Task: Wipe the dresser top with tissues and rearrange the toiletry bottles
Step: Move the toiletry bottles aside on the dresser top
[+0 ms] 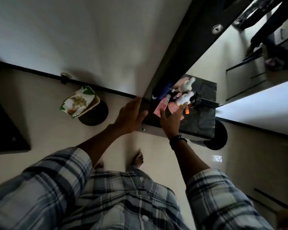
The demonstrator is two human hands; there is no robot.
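The dark marbled dresser top (pixel 199 120) stands against a mirror. At its back left corner stands a cluster of toiletries: a white pump bottle (pixel 183 97), a pink packet (pixel 161 105), a dark blue bottle (pixel 162 92) and a small orange-capped tube (pixel 187 111). My right hand (pixel 171 120) reaches over the top with fingers spread, its fingertips at the pink packet and the white bottle; I cannot tell whether it grips anything. My left hand (pixel 131 117) lies flat with straight fingers on the dresser's left edge. No tissue shows in either hand.
A black round bin (pixel 96 113) on the floor to the left holds a white and green bag (pixel 79 101). A second dark round bin (pixel 218 138) sits under the dresser's right side. The mirror (pixel 239 63) rises behind the top. My bare feet (pixel 138 159) stand on the pale floor.
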